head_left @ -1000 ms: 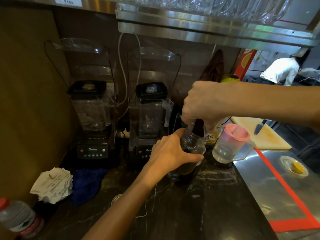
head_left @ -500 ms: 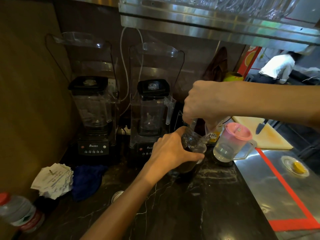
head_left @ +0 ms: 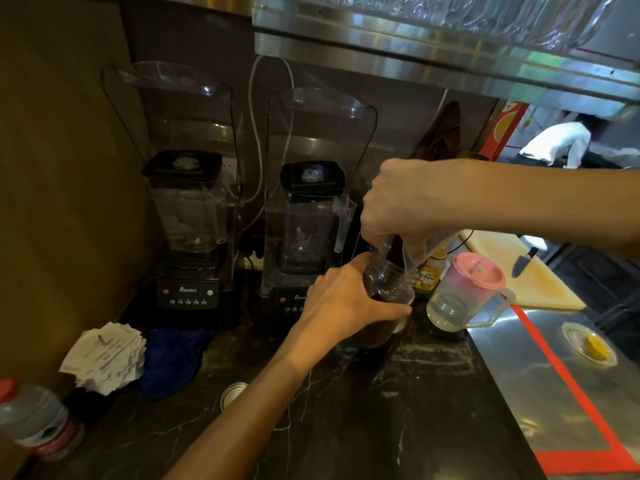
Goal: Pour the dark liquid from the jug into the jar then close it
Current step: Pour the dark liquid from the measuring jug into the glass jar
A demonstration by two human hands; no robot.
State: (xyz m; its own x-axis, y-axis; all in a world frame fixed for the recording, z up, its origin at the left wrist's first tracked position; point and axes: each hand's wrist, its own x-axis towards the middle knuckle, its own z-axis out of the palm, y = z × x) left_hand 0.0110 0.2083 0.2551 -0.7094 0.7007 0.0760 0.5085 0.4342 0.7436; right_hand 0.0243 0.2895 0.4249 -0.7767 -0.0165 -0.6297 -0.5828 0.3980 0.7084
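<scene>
the dark marble counter [head_left: 398,427] is carrying the work, with two blenders [head_left: 188,237] standing at ten to eleven o'clock of the jar and a pink-lidded pitcher [head_left: 465,292] just beside it at three o'clock. the right hand [head_left: 408,202] is closing around the clear jug [head_left: 420,251] from above and tilting it steeply, spout down over the jar mouth at twelve o'clock. the left hand [head_left: 346,303] is wrapping the jar [head_left: 388,292] from its nine o'clock side, fingers curled firmly round the glass, and the jar is standing on the counter at centre frame. compared with a second ago, the hands and jar are sitting in nearly the same arrangement; only the viewpoint is shifting slightly, so the pour is judged to be continuing steadily rather than ending. dark liquid is showing through the jar wall, but the fill level is too murky to read. a small round metal piece [head_left: 233,393], possibly the jar's lid, is lying at seven o'clock, well apart, so the closing step is judged not yet begun.
</scene>
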